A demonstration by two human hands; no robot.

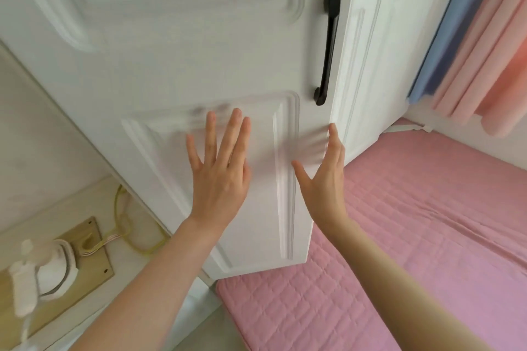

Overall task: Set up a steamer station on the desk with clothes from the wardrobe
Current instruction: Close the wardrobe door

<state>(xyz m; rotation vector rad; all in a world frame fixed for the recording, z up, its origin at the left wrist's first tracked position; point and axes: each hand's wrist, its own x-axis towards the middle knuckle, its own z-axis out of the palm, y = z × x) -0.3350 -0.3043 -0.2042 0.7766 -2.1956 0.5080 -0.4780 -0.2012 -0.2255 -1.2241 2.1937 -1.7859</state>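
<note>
Left hand [221,177] flat, fingers spread, released, on white wardrobe door [176,60]. Right hand [328,177] released at door's free edge, 3 o'clock. Steamer [47,273] on surface, 8 o'clock. Pink bed [413,236] clear, 4 o'clock.

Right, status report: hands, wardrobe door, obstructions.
Left hand open, flat against wardrobe door. Right hand open at door edge. Handle untouched. No clothes out; nothing blocking.
</note>
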